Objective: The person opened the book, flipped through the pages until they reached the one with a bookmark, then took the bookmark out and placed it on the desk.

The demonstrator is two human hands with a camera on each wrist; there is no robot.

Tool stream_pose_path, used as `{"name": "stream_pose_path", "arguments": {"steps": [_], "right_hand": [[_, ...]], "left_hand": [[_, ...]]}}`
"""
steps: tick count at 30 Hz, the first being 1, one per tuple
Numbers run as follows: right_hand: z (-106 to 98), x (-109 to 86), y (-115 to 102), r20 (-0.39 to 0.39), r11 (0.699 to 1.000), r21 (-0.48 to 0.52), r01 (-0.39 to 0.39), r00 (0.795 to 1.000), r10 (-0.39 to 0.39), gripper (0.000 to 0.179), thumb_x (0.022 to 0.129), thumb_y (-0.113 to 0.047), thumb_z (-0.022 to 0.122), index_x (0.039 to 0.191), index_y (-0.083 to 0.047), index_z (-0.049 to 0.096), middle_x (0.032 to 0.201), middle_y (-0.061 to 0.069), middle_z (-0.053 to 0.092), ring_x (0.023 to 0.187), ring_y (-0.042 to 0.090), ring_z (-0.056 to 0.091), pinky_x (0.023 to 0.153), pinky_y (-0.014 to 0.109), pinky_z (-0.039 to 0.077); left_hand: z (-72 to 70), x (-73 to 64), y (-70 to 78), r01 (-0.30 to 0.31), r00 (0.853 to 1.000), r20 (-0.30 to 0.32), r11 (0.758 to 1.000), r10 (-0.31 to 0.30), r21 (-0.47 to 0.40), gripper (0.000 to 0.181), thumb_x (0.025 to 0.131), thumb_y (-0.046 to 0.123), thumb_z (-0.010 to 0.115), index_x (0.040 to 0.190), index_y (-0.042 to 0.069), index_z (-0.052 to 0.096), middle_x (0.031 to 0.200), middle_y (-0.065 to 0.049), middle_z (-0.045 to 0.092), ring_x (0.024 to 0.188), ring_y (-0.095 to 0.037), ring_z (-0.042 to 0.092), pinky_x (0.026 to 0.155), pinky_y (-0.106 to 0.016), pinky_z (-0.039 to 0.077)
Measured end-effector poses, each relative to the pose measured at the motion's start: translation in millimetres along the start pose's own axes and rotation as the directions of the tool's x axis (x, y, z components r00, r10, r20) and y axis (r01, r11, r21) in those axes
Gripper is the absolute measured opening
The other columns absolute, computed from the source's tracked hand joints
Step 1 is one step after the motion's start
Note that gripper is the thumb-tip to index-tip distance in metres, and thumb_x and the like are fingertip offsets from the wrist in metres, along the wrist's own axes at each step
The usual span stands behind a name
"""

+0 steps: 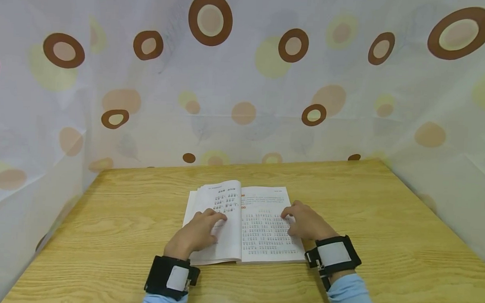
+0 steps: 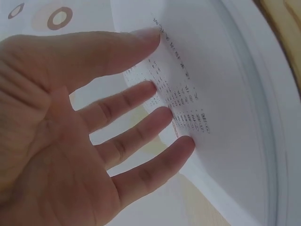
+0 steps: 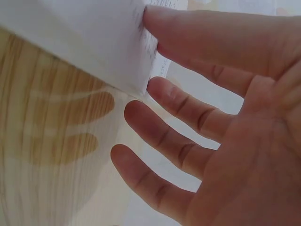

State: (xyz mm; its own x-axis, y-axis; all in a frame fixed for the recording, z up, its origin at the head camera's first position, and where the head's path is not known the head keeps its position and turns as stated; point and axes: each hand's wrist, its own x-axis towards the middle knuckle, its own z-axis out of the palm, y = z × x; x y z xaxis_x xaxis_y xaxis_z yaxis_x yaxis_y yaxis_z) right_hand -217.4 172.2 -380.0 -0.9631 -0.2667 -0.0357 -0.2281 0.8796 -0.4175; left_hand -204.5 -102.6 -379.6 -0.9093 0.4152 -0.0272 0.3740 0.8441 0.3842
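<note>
An open book [image 1: 240,201] with printed text lies on the wooden table, its pages spread to both sides. My left hand [image 1: 196,233] rests on the left page [image 1: 229,241]; in the left wrist view its thumb and fingertips [image 2: 183,146] touch the paper [image 2: 230,103], fingers extended. At the outer edge of the right page [image 1: 263,236] is my right hand [image 1: 309,223]. There, the right wrist view has the thumb [image 3: 188,28] on the printed side, while the lower fingers [image 3: 160,136] reach past the page edge [image 3: 80,47] over the table, loosely bent and apart.
The wooden table [image 1: 134,219] extends around the book on all sides. White cloth walls [image 1: 243,138] with brown and yellow circles stand along its back and sides. Black wrist straps [image 1: 164,277] sit on both wrists, above light blue sleeves [image 1: 352,296].
</note>
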Motion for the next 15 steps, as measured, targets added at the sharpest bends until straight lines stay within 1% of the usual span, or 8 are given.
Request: {"name": "stream_pose_path", "arguments": {"steps": [5,10,12,15], "right_hand": [[0.9,0.7,1.4,0.011,1.0,0.021,-0.009,1.0,0.009,0.035,0.067,0.004,0.067,0.101,-0.007,0.064,0.102,0.013,0.048,0.083,0.026,0.045,0.06,0.032,0.042],[0.8,0.6,1.1,0.01,1.0,0.018,-0.012,1.0,0.012,0.034,0.068,0.003,0.067,0.1,-0.007,0.064,0.104,0.013,0.048,0.084,0.026,0.045,0.06,0.033,0.043],[0.7,0.6,1.4,0.005,1.0,-0.002,-0.011,1.0,0.011,0.034,0.068,0.001,0.068,0.101,-0.008,0.064,0.108,0.015,0.048,0.088,0.028,0.044,0.065,0.037,0.044],[-0.4,0.3,1.6,-0.002,0.998,-0.052,-0.022,1.0,0.022,0.042,0.068,-0.003,0.069,0.109,-0.005,0.061,0.118,0.021,0.046,0.098,0.037,0.041,0.077,0.051,0.045]], "left_hand": [[-0.1,0.2,-0.1,0.016,1.0,0.004,1.0,-0.016,0.01,0.047,0.073,0.006,0.071,0.118,0.013,0.056,0.114,-0.013,0.052,0.095,-0.027,0.046,0.076,-0.041,0.047],[-0.7,0.3,-0.3,0.019,1.0,0.009,1.0,-0.019,0.013,0.048,0.073,0.007,0.071,0.118,0.013,0.055,0.115,-0.012,0.052,0.095,-0.027,0.046,0.077,-0.041,0.047],[-0.6,0.4,-0.4,0.02,1.0,0.01,1.0,-0.02,0.012,0.048,0.073,0.007,0.071,0.118,0.013,0.055,0.114,-0.012,0.052,0.095,-0.027,0.046,0.077,-0.041,0.047],[-0.6,0.2,-0.2,0.022,1.0,0.011,1.0,-0.022,0.017,0.048,0.073,0.007,0.07,0.118,0.013,0.055,0.115,-0.012,0.052,0.096,-0.027,0.046,0.077,-0.041,0.047]]}}
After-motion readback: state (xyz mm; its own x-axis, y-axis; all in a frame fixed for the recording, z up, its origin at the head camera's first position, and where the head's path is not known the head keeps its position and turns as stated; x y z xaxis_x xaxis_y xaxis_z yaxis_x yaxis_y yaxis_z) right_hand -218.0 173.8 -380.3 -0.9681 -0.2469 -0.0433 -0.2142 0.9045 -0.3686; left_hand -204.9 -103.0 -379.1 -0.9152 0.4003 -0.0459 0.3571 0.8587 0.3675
